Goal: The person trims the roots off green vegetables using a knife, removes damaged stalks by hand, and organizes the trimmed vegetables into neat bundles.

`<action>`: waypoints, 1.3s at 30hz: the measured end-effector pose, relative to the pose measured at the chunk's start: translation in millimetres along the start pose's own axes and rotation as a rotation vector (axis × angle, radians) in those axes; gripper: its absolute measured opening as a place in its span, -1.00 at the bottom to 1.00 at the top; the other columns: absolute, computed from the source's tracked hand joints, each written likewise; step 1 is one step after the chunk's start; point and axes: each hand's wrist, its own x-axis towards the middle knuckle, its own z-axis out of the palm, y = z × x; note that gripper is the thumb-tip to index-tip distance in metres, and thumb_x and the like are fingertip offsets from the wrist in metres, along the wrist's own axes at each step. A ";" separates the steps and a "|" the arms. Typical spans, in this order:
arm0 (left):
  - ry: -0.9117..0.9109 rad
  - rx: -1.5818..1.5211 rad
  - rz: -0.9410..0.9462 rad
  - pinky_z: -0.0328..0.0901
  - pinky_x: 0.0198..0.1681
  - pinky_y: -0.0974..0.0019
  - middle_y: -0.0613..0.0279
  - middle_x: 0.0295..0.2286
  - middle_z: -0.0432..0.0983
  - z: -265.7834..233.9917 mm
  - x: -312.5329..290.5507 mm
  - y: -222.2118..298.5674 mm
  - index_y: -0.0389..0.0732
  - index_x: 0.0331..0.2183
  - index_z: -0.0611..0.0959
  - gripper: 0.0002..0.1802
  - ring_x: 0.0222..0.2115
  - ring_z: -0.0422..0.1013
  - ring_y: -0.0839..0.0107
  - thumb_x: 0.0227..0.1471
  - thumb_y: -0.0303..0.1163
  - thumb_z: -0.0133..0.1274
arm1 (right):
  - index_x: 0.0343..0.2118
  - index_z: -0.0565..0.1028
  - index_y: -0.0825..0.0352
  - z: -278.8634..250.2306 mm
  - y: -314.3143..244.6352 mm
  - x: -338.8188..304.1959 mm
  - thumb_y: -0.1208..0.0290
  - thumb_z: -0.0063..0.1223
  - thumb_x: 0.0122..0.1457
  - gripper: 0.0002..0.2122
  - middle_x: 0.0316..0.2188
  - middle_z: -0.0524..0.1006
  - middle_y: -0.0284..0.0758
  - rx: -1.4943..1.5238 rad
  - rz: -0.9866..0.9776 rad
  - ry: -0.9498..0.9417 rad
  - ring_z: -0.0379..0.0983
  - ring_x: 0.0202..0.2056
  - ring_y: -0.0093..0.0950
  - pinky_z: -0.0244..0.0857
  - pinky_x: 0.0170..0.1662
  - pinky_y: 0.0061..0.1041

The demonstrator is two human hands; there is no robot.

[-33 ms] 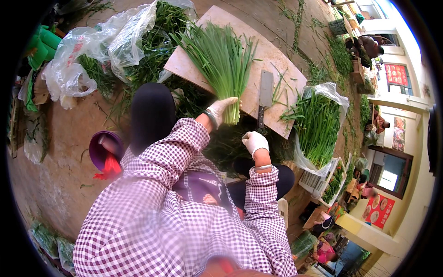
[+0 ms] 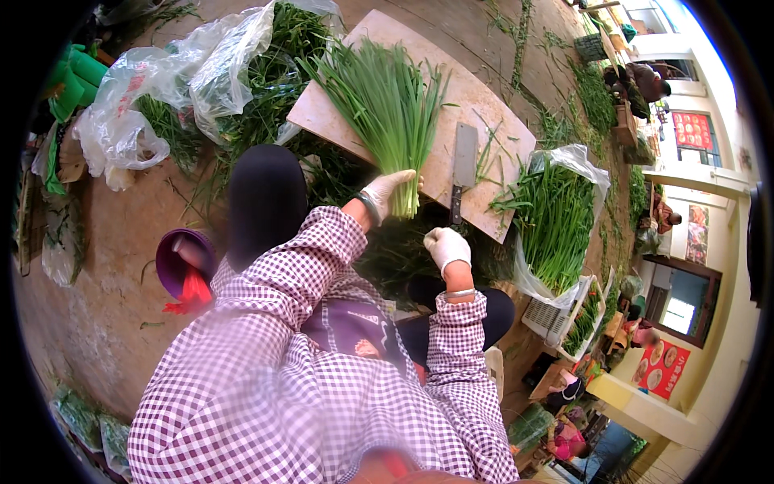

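Note:
My gloved left hand (image 2: 387, 195) is closed around the lower stalks of a large bunch of garlic chives (image 2: 385, 105). The leaves fan out away from me over a pale board (image 2: 314, 117), and the cut-looking stalk ends stick out below my hand, past the board's near edge. To the right of the bunch lies a cleaver (image 2: 465, 155), its dark handle toward me and reaching past the edge. Just below that handle my gloved right hand (image 2: 448, 250) is closed with the fingers curled in; whatever they hold, if anything, is hidden.
Cut scraps (image 2: 493, 149) lie beside the cleaver. To the right stands a plastic-lined crate of greens (image 2: 556, 222). Clear plastic bags (image 2: 230, 77) with loose greens lie at the left. A purple bucket (image 2: 169, 274) sits by my left knee. Other people (image 2: 645, 81) sit farther off, right.

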 end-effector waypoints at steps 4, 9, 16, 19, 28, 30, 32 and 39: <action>-0.001 0.059 -0.041 0.42 -0.46 0.18 0.16 -0.42 0.55 2.5 -8.1 1.9 -0.22 -0.28 0.56 -0.72 -0.46 0.47 0.32 -0.01 -0.24 0.13 | -0.39 0.55 0.33 1.0 -8.3 14.7 0.21 0.19 0.00 -0.74 -0.35 0.55 -0.19 0.499 -0.040 0.273 0.49 -0.32 -0.32 0.34 -0.21 -0.40; 0.016 0.186 -0.199 0.41 -0.41 0.19 0.17 -0.40 0.54 6.2 -34.1 -22.3 -0.20 -0.24 0.54 -0.67 -0.44 0.48 0.32 -0.05 -0.25 0.18 | -0.07 0.44 0.46 28.3 -12.1 70.4 0.15 0.15 0.09 -0.52 -0.18 0.54 -0.23 0.923 0.011 0.049 0.46 -0.19 -0.44 0.32 -0.13 -0.50; -0.034 0.719 -0.106 0.38 -0.16 0.21 0.18 -0.22 0.54 -2.0 -52.4 -66.0 -0.23 -0.11 0.52 -0.49 -0.24 0.48 0.31 -0.21 -0.42 0.23 | -0.17 0.48 0.33 26.8 -50.9 49.3 0.55 0.24 -0.09 -0.65 -0.32 0.53 -0.40 1.219 -0.102 -0.150 0.43 -0.37 -0.58 0.34 -0.30 -0.57; 0.027 0.748 -0.097 0.36 -0.13 0.24 0.19 -0.20 0.53 -5.1 -59.3 -65.5 -0.23 -0.11 0.53 -0.44 -0.21 0.46 0.33 -0.26 -0.42 0.26 | -0.18 0.48 0.36 55.2 -43.5 57.9 0.58 0.24 -0.13 -0.64 -0.34 0.54 -0.35 1.211 -0.074 -0.077 0.45 -0.38 -0.55 0.35 -0.30 -0.55; -0.137 1.062 0.394 0.29 -0.08 0.38 0.20 -0.17 0.51 9.5 -21.1 -44.5 -0.28 -0.07 0.45 -0.46 -0.19 0.43 0.41 -0.14 -0.39 0.21 | -0.21 0.50 0.39 -16.6 -64.2 27.7 0.48 0.23 -0.06 -0.69 -0.31 0.57 -0.30 0.981 -0.478 0.444 0.49 -0.29 -0.47 0.35 -0.18 -0.49; -0.162 1.206 0.551 0.35 -0.18 0.38 0.20 -0.26 0.54 32.6 -10.0 -18.2 -0.28 -0.14 0.47 -0.49 -0.29 0.46 0.41 -0.19 -0.45 0.26 | -0.20 0.52 0.37 -31.7 -56.7 32.0 0.42 0.25 -0.07 -0.67 -0.29 0.58 -0.30 1.101 -0.463 0.457 0.50 -0.27 -0.43 0.36 -0.18 -0.46; -0.159 1.278 0.569 0.33 -0.15 0.40 0.20 -0.23 0.52 76.4 -24.8 17.5 -0.31 -0.13 0.49 -0.65 -0.26 0.43 0.40 0.02 -0.38 0.02 | -0.14 0.49 0.35 -42.1 -41.2 47.0 0.39 0.22 0.00 -0.67 -0.21 0.55 -0.32 0.880 -0.590 0.597 0.47 -0.20 -0.42 0.34 -0.13 -0.43; -0.195 0.191 0.298 0.33 -0.40 0.40 0.25 -0.41 0.51 44.1 52.7 51.3 -0.18 -0.28 0.58 -0.80 -0.43 0.40 0.48 0.06 -0.33 -0.02 | -0.05 0.39 0.40 8.2 -19.6 130.5 0.39 0.14 0.07 -0.62 -0.10 0.47 -0.29 1.456 -0.371 0.116 0.39 -0.12 -0.51 0.30 -0.11 -0.52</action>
